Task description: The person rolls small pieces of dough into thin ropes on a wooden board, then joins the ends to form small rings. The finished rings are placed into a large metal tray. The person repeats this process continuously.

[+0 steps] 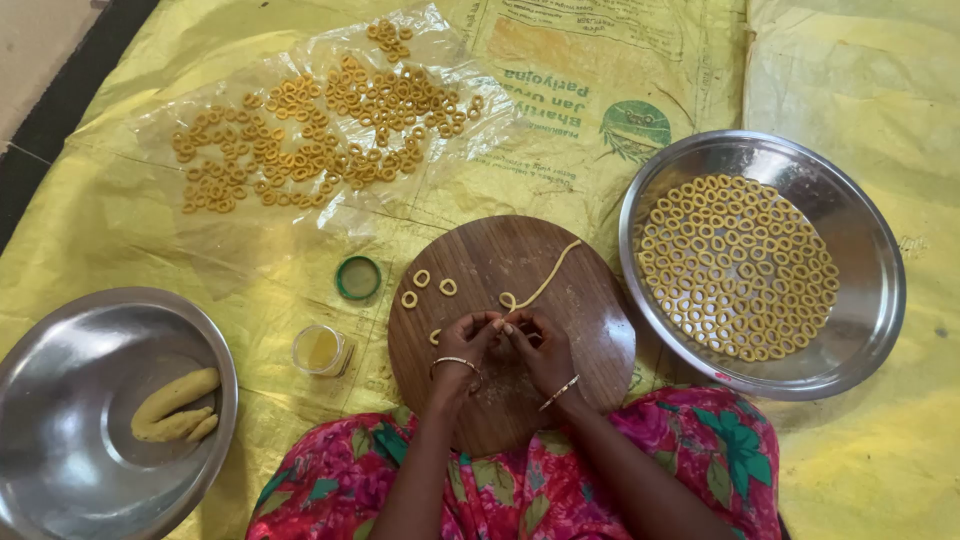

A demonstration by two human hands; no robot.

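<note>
A person seated on a yellow sheet (pixel 130 220) shapes dough rings at a round wooden board (pixel 590 330), the landmark of the scene. Over the board's near half, the left hand (pixel 465 345) and right hand (pixel 540 350) meet, fingertips pinched together on the near end of a thin dough rope (pixel 548 280), which trails away across the board toward its far right edge. Three finished rings (pixel 428 286) lie on the board's left part, apart from the hands.

Right of the board, a steel plate (pixel 860 330) holds closely packed rings. Beyond the board, to its far left, more rings (pixel 320 140) are spread on clear plastic. Just left of the board stand a small open jar (pixel 320 349) of yellow liquid and its green lid (pixel 358 277); farther left, a steel bowl (pixel 60 400) holds lumps of dough (pixel 175 405).

The step in hand appears to be curling the rope's end into a loop. The next move likely calls for pinching the loop shut and breaking it cleanly from the rope.
</note>
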